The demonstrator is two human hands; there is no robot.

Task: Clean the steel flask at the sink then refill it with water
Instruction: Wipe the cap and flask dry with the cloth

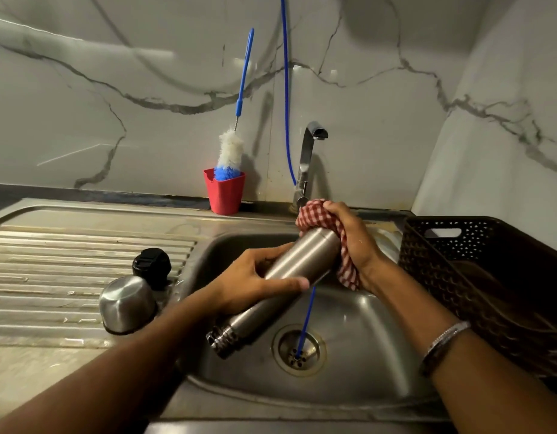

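Steel flask [297,270] held slantwise over the sink [358,386], open threaded mouth low and toward the camera, closed base high and toward the tap [311,145]. Left hand [255,285] wrapped round the middle of the flask, thumb along its near side, fingers over the top. Right hand [349,242] clenched on a red-and-white checked cloth [327,227], pressing it over the base end of the flask; loose end of the cloth hanging below the wrist. Metal bangle [444,339] on the right forearm.

Left of the sink, on the ribbed draining board of the bench [67,255]: steel cup-lid [127,303] lying mouth down, black stopper [152,266] just behind it, the two touching or very nearly so. Behind the sink, left of the tap, red cup [225,191] against the marble wall, bottle brush [231,151] standing in it, blue handle leaning on the wall. Blue tube [286,89] hanging down the wall to the base of the tap; a second blue length [306,324] showing below the flask and ending at the drain [299,349], perhaps the same tube, the join hidden behind the hands. Right of the sink, dark woven basket [458,261], its contents too dim to make out. No water visible from the tap.
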